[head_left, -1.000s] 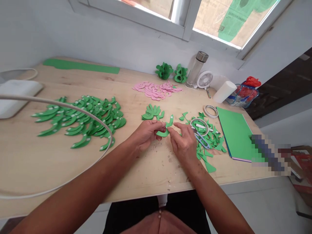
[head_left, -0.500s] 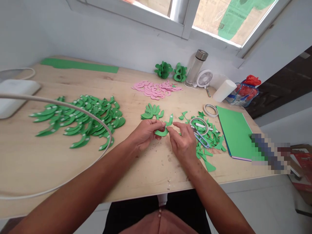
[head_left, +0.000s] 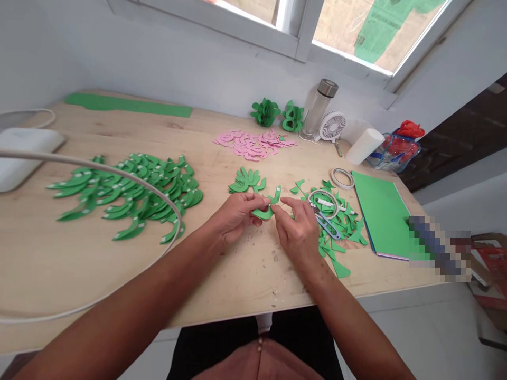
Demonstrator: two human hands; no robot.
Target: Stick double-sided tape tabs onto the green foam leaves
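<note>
My left hand is closed, pinching a curved green paper cutout between thumb and fingers just above the table. A white patch shows near the cutout's upper end. From the other side, my right hand has its thumb and fingertips at the cutout's edge; its index finger is bent, and the exact contact is partly hidden. Just beyond my left hand lies a small fanned stack of green cutouts. Beside my right hand are green paper scraps, with light-blue-handled scissors and a tape roll on top.
A large pile of green cutouts with white patches spreads at left, crossed by a pale cable. Pink cutouts, two green paper shapes, a bottle and a small fan stand behind. Green sheets lie right.
Both hands stay almost in place on the green paper cutout, which has tilted very slightly. The view has shifted a little.
</note>
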